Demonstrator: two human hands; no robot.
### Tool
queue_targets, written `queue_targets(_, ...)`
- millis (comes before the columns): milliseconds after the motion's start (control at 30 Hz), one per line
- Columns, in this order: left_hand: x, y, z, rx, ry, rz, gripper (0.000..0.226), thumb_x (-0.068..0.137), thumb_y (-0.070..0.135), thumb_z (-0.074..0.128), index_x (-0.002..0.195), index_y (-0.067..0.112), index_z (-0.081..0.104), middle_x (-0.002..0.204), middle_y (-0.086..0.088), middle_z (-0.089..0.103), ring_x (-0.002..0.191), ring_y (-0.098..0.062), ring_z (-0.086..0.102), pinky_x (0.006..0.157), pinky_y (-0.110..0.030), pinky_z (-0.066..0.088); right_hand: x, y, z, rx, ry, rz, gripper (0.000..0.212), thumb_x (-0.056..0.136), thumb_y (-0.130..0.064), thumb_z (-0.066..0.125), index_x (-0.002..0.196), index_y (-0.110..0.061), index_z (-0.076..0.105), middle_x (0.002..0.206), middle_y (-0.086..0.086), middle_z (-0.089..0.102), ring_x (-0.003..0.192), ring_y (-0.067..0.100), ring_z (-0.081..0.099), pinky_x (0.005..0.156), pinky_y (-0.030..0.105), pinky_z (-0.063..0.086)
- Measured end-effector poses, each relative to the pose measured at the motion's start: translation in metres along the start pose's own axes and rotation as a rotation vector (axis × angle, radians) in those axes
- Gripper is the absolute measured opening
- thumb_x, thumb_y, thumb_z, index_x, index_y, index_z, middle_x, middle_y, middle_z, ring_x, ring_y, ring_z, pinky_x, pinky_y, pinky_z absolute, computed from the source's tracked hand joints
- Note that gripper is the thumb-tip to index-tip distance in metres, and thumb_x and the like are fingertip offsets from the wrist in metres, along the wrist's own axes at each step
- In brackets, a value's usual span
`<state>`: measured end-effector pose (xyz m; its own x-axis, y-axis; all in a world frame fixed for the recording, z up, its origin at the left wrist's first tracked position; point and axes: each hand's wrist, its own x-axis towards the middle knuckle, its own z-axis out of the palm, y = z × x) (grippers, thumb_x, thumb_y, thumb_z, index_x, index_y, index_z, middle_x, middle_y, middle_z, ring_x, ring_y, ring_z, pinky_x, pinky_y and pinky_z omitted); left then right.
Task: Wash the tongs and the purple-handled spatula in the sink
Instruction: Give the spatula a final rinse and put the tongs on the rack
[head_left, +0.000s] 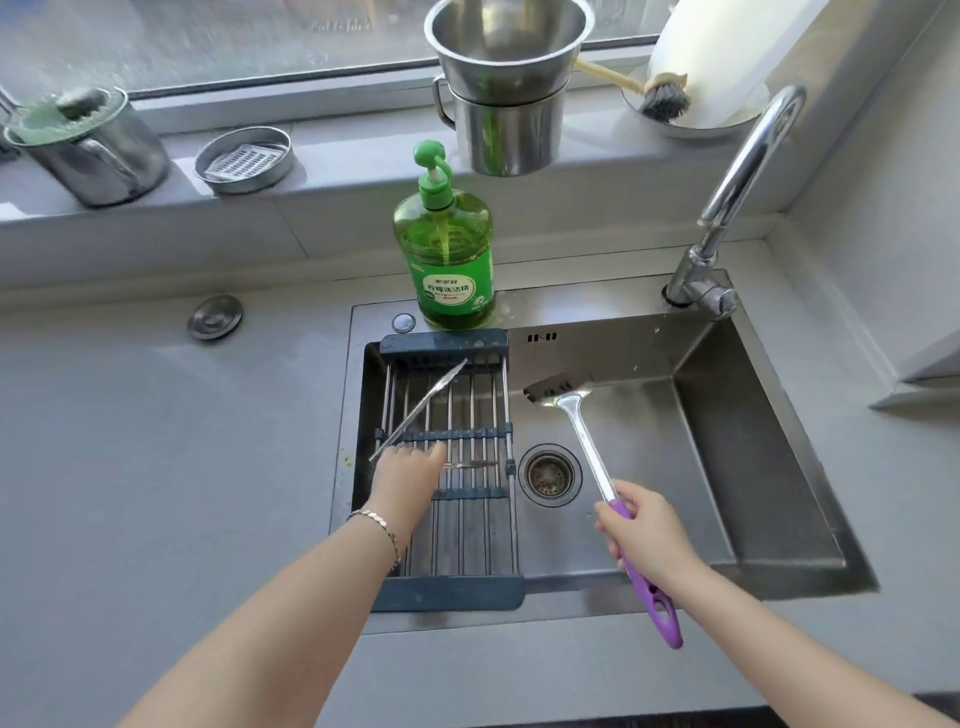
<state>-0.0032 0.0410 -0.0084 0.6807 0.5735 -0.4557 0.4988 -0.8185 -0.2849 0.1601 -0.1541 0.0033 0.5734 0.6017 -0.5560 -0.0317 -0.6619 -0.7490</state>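
Metal tongs (422, 405) lie spread apart on the dark drying rack (445, 592) over the left part of the sink (753, 415). My left hand (408, 475) reaches over the rack and covers the tongs' lower arm near the hinge, fingers stretched forward; any contact is hidden. The upper arm points up and to the right, free of the hand. My right hand (647, 532) grips the purple handle of the spatula (587, 441). Its metal shaft and slotted head stick out over the basin, above and right of the drain (549, 474).
A green dish soap bottle (451, 260) stands on the sink's back rim. The faucet (737, 192) arches at the back right, no water running. On the windowsill are stacked steel pots (506, 88), a grater dish (244, 160), a steel mug (88, 150) and a brush (660, 96).
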Motion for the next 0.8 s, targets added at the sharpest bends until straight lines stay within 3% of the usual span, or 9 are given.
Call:
queue_targets(200,0.003,-0.019,0.028,0.139,-0.095,0.023,0.049,0.091,0.009,0.053,0.134,0.006,0.030,0.109,-0.010,0.065,0.100,-0.025,0.061,0.091,-0.032,0.044,-0.003,-0.009,0.008,0.023,-0.017,-0.045,0.013,0.089,-0.005,0.050,0.095,0.005,0.056,0.066,0.014,0.048,0.036,0.006,0.038,0.038,0.020,0.038)
queue_targets(467,-0.005,-0.027,0.033,0.058,-0.102,-0.002,0.043,0.093,0.008,0.050,0.131,0.007,0.032,0.107,-0.008,0.065,0.097,-0.023,0.060,0.079,-0.030,0.044,-0.004,-0.021,0.013,0.054,-0.068,-0.069,0.016,0.091,-0.007,0.051,0.103,-0.013,0.061,0.068,0.013,0.052,0.047,0.013,0.044,0.041,0.023,0.043)
queue_targets(567,-0.002,-0.024,0.022,-0.262,-0.024,-0.124,0.038,0.092,0.003,0.049,0.127,0.008,0.035,0.101,-0.007,0.065,0.082,-0.022,0.063,0.072,-0.031,0.049,-0.002,-0.024,0.019,0.142,-0.088,-0.054,0.027,0.092,-0.008,0.053,0.116,-0.020,0.053,0.069,0.006,0.059,0.044,0.010,0.046,0.040,0.022,0.043)
queue_targets(633,0.002,-0.020,0.010,-0.673,0.084,-0.235,0.023,0.095,0.006,0.045,0.116,0.011,0.039,0.092,-0.008,0.063,0.071,-0.023,0.061,0.065,-0.036,0.055,0.000,-0.027,0.021,0.203,-0.096,-0.042,0.041,0.093,-0.007,0.053,0.129,-0.023,0.042,0.070,0.005,0.061,0.043,0.009,0.048,0.039,0.022,0.042)
queue_targets(700,0.007,-0.015,-0.002,-1.033,0.163,-0.295,0.013,0.097,0.012,0.043,0.109,0.014,0.040,0.089,-0.008,0.062,0.072,-0.026,0.063,0.062,-0.041,0.056,0.003,-0.030,0.023,0.198,-0.094,-0.046,0.047,0.093,-0.007,0.052,0.137,-0.015,0.039,0.072,0.006,0.063,0.045,0.010,0.049,0.039,0.023,0.043)
queue_targets(800,0.014,-0.001,-0.001,-1.067,0.142,-0.274,0.010,0.096,0.010,0.044,0.106,0.012,0.041,0.094,-0.008,0.062,0.077,-0.026,0.063,0.066,-0.040,0.057,0.008,-0.033,0.027,0.155,-0.086,-0.052,0.051,0.092,-0.008,0.053,0.140,-0.011,0.038,0.074,0.006,0.065,0.048,0.012,0.051,0.043,0.025,0.045)
